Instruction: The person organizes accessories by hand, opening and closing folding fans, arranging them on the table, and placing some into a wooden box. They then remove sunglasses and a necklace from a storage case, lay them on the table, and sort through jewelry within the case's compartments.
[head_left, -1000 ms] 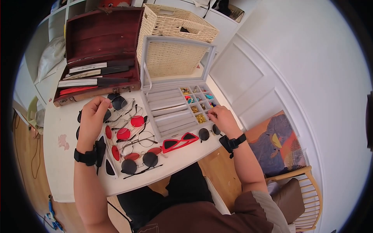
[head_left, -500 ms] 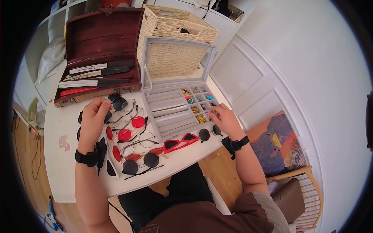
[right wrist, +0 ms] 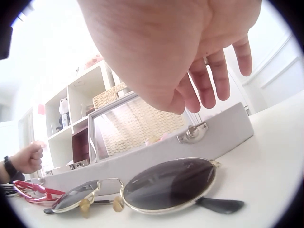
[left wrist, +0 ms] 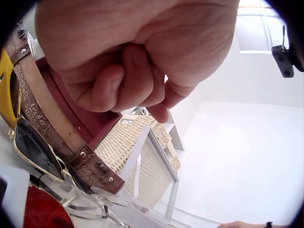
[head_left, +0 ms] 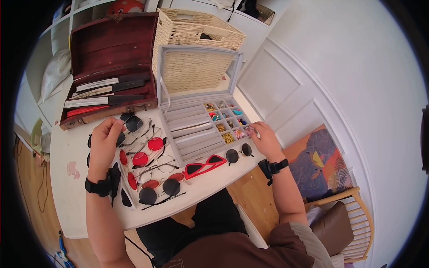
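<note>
My right hand (head_left: 267, 140) reaches over the front right corner of the grey jewelry box (head_left: 190, 157), its fingers loosely extended in the right wrist view. Its fingertips are beside pink flower-shaped pieces (head_left: 239, 133) in the corner compartments. Other small compartments hold gold chain (head_left: 228, 138) and colourful trinkets. My left hand (head_left: 103, 142) hovers above the left side of the table, fingers curled into the palm, with nothing visible in its grip. Under and around it lie dark sunglasses (head_left: 133, 123). Round dark sunglasses (right wrist: 168, 186) lie in front of the box, below my right hand.
Many glasses spread across the white table (head_left: 71, 196), including red-framed sunglasses (head_left: 204, 166) and a pair with red lenses (head_left: 140, 159). An open dark red case (head_left: 111, 49) with folded fans (head_left: 96, 85) stands at the back left. Behind the box is a woven basket (head_left: 201, 27).
My right hand has drawn back to the right, uncovering pink pieces in the compartments. The left hand keeps its curled pose. The head view has shifted slightly.
</note>
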Motion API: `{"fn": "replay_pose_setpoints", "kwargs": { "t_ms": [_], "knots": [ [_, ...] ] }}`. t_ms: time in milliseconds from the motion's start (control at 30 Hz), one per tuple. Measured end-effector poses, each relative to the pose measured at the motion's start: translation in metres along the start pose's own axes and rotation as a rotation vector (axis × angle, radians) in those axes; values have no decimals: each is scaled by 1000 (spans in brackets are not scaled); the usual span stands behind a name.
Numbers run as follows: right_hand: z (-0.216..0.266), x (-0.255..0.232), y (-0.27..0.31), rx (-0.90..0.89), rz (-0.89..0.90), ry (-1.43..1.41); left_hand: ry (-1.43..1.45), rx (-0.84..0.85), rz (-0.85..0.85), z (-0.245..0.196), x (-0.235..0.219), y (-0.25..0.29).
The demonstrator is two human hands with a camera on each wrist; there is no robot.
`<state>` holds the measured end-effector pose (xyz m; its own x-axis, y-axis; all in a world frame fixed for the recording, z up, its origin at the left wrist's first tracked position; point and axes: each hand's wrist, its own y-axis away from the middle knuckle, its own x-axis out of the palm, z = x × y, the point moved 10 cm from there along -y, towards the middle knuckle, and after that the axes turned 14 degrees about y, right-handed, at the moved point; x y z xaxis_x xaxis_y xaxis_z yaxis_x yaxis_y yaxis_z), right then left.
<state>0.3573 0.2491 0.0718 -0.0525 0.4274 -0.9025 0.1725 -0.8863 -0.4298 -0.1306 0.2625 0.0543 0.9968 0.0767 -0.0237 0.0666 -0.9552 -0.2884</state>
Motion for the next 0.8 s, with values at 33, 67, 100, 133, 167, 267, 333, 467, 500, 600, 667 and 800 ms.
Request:
{"fn": "replay_pose_setpoints", "kwargs": {
  "t_ms": [33, 67, 100, 133, 167, 267, 333, 467, 500, 600, 667, 800],
  "knots": [
    [-2, 4, 2, 11, 25, -28, 2, -9, -4, 0, 0, 0],
    [-4, 6, 3, 14, 24, -29, 0, -8, -1, 0, 0, 0],
    [-2, 7, 3, -4, 10, -54, 9, -17, 1, 2, 0, 0],
    [0, 7, 3, -24, -4, -79, 18, -26, 2, 3, -1, 0],
    [2, 7, 1, -23, -4, -80, 16, -26, 3, 3, -1, 0],
    [5, 15, -6, -40, 65, -130, 20, -13, 7, 2, 1, 0],
    [8, 23, -11, -100, 85, -18, -5, 7, 5, 2, 0, -1],
    [11, 32, -19, -78, 178, 39, 13, -24, 0, 3, 0, 0],
    [9, 36, -21, -80, 176, 20, 17, -30, 3, 6, -1, -1],
    [10, 38, -24, -87, 175, 4, 29, -25, -2, 5, -1, -1],
    [10, 39, -26, -93, 177, 5, 36, -18, -11, 3, -2, 0],
    [-5, 52, -27, -43, 248, 1, 21, -41, 8, 3, 0, 0]
  ]
}}
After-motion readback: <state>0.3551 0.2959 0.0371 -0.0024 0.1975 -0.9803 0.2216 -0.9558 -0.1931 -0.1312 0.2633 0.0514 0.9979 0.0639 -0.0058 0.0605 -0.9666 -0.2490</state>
